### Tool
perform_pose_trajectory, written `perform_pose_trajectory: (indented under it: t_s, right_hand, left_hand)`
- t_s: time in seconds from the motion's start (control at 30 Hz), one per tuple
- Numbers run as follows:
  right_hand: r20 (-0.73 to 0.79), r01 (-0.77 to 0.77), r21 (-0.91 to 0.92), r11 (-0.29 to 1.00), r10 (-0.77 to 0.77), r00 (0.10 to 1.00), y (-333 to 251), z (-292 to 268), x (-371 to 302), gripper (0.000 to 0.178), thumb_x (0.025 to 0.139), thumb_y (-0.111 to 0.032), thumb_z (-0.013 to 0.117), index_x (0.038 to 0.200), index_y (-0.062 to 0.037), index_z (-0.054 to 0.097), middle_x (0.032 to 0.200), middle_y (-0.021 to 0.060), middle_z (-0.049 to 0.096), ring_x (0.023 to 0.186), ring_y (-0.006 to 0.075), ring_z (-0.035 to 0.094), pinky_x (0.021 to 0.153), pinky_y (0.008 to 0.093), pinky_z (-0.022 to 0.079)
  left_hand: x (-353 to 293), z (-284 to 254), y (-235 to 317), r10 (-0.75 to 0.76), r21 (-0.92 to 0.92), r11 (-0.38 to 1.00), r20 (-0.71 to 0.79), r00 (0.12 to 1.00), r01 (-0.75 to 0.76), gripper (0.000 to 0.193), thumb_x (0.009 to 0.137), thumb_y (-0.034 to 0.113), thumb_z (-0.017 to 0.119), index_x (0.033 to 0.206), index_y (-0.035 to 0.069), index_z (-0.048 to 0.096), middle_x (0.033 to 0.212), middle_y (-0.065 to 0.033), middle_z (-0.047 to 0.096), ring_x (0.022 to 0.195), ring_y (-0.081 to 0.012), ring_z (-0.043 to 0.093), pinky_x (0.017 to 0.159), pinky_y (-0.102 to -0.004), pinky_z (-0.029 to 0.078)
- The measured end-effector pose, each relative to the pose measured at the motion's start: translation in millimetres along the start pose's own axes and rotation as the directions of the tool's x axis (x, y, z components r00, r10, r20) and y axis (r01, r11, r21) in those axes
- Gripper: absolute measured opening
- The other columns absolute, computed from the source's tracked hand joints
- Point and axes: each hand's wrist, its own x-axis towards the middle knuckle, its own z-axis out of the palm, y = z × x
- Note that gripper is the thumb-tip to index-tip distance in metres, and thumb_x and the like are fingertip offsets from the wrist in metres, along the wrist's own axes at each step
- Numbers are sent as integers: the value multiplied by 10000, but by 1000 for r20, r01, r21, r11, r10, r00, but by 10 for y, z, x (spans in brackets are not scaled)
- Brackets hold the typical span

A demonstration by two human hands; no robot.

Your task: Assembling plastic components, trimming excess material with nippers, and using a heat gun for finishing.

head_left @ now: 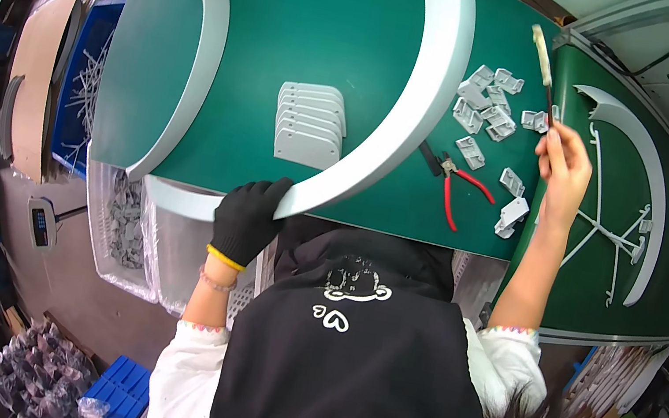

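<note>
My left hand [248, 221], in a black knit glove, is closed around the lower end of a large curved pale-grey plastic part [425, 100] that arches over the green table. My bare right hand [564, 164] pinches the dark thin end of a slim tool [542, 56] with a cream handle pointing away from me; its exact kind is unclear. Beside that hand lie several small grey plastic brackets [481, 96], one right by the fingertips. Between the curved part and the brackets rest red-handled pliers [451, 171], jaws pointing away, next to a short black object [430, 159].
A fanned row of flat grey plates [307, 149] lies mid-table. Another curved grey part [208, 52] sits at the left. At right, a second green surface [586, 280] carries a curved part [656, 190] and thin white frames. Clear bins [150, 266] stand below the left table edge.
</note>
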Motion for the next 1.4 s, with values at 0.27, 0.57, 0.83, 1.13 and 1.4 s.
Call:
perform_pose_trajectory:
  t_s: [0.27, 0.57, 0.83, 1.13, 1.4]
  right_hand:
    - [-71, -157, 69, 985, 162, 984, 254, -137, -487, 244, 953, -126, 605, 1141, 24, 645, 742, 31, 598, 511, 27, 398, 448, 174, 244]
    - [30, -110, 85, 990, 107, 994, 21, 142, -360, 246, 953, -135, 606, 1142, 18, 648, 742, 20, 605, 514, 20, 406, 446, 170, 248]
    - [73, -82, 103, 991, 75, 995, 31, 291, -393, 229, 951, -119, 608, 1133, 16, 646, 743, 33, 606, 504, 21, 394, 444, 176, 258]
    - [67, -101, 92, 991, 95, 993, 77, 184, -421, 222, 957, -107, 593, 1132, 21, 639, 731, 26, 587, 508, 16, 388, 444, 171, 244]
    - [68, -92, 74, 993, 87, 994, 100, 141, -415, 220, 959, -123, 597, 1127, 12, 641, 740, 24, 586, 523, 21, 413, 446, 173, 253]
  left_hand:
    - [225, -37, 337, -55, -398, 915, 49, 997, 70, 571, 698, 363, 794, 1197, 167, 598, 978, -120, 695, 843, -345, 673, 686, -419, 541]
    - [175, -87, 412, -20, -540, 837, 138, 990, 92, 504, 697, 239, 750, 1170, 128, 614, 883, -136, 702, 800, -355, 674, 682, -405, 541]
    - [178, -391, 518, 5, -725, 676, 183, 983, 132, 507, 635, 226, 799, 1067, 29, 623, 866, -163, 699, 768, -305, 693, 695, -369, 536]
    - [237, -511, 434, -14, -717, 683, 182, 983, 142, 430, 632, 186, 810, 982, 7, 635, 834, -134, 698, 739, -199, 679, 666, -335, 524]
    - [238, -469, 118, -148, -339, 936, -135, 980, 95, 533, 698, 128, 753, 1207, 103, 601, 917, -134, 683, 791, -320, 672, 700, -357, 541]
